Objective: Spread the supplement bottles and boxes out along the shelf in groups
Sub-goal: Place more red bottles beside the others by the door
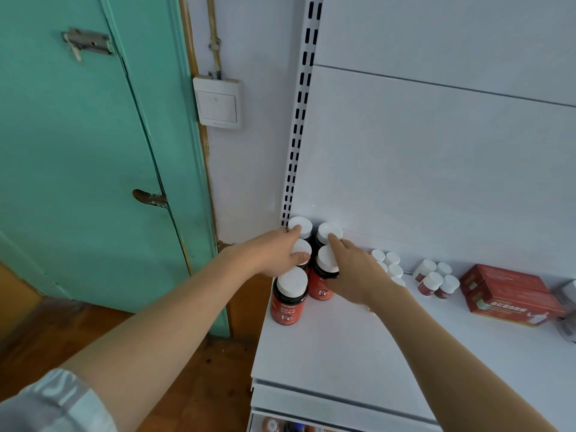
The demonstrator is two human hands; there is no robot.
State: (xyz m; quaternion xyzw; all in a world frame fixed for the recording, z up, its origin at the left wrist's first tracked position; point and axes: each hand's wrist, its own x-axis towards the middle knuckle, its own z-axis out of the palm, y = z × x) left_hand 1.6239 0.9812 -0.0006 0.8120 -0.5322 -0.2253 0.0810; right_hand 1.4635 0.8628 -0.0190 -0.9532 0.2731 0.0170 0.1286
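Several dark bottles with red "Fe" labels and white caps [289, 297] stand in two rows at the far left end of the white shelf [343, 344]. My left hand [274, 254] rests against the left row, fingertips on the caps of the two rear bottles. My right hand [349, 269] presses the right row, fingers wrapped around a middle bottle [324, 275]. Further right stand a cluster of small white bottles [388, 263], a group of small red-labelled bottles [434, 280], and two stacked red boxes [505, 291].
The shelf's white back panel and slotted upright [299, 120] rise behind the bottles. A green door [93, 151] and a wall switch [218, 102] are to the left. A lower shelf [280, 425] holds more bottles. A pale item [568, 307] sits at the right edge.
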